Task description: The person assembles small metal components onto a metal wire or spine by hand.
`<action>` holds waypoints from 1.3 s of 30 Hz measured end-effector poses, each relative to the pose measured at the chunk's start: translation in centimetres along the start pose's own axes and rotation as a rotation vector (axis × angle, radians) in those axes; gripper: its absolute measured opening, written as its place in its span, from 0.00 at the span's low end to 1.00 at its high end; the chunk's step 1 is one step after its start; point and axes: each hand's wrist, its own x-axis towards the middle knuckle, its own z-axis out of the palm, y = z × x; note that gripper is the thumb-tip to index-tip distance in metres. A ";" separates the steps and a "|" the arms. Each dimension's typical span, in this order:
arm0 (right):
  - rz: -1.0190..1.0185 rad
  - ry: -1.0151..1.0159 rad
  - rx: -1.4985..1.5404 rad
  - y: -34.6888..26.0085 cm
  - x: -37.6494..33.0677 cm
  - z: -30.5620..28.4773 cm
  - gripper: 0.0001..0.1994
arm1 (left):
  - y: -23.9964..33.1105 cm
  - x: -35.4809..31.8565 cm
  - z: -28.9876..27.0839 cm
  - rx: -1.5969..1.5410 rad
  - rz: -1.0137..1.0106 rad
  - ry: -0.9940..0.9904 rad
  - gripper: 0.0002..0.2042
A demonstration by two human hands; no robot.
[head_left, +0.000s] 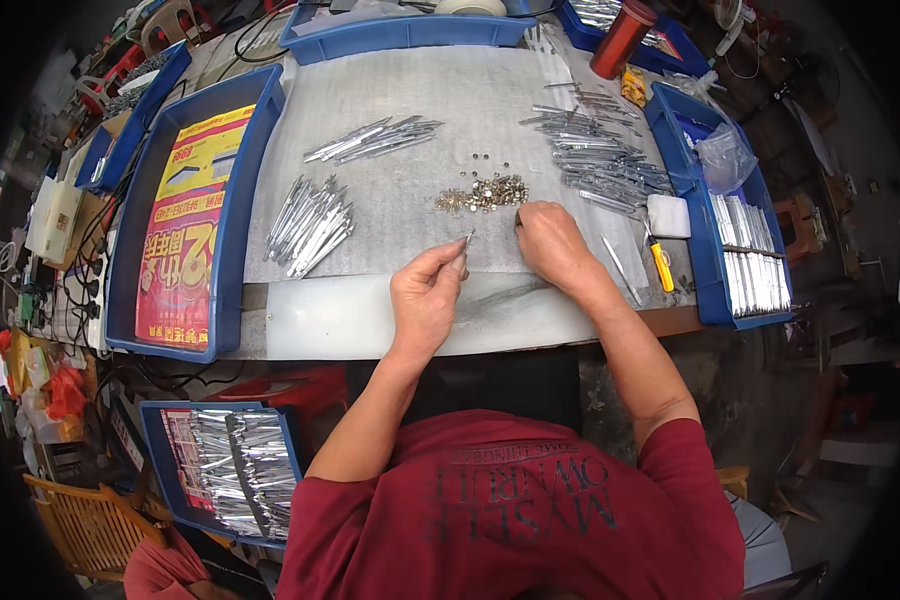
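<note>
My left hand (430, 290) is closed in a pinch over the near part of the work surface. A thin silvery metal piece (470, 238) pokes up from between its thumb and finger; most of it is hidden. My right hand (555, 245) rests at the right side of a pile of small round gold and silver metal parts (490, 193), fingers curled inward. Whatever its fingertips hold is too small or hidden to make out. Several loose dark round bits (485, 157) lie just beyond the pile.
Slim metal strips form heaps at left (310, 225), far left (373, 139) and right (595, 150). A yellow-handled screwdriver (661, 265) lies beside a white block (668, 216). Blue trays stand left (228, 255) and right (705, 255); a red cylinder (623, 40) stands at the back.
</note>
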 end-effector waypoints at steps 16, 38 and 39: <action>0.055 -0.144 0.069 0.0 0.7 -0.9 0.07 | 0.1 0.0 0.0 0.014 -0.017 -0.021 0.08; 0.312 0.021 1.999 -4.5 -2.6 -1.0 0.04 | 0.5 0.1 2.1 0.075 0.236 -0.059 0.08; 0.302 0.015 2.005 -4.5 -2.6 -1.0 0.04 | 0.5 0.1 2.2 0.077 0.236 -0.057 0.08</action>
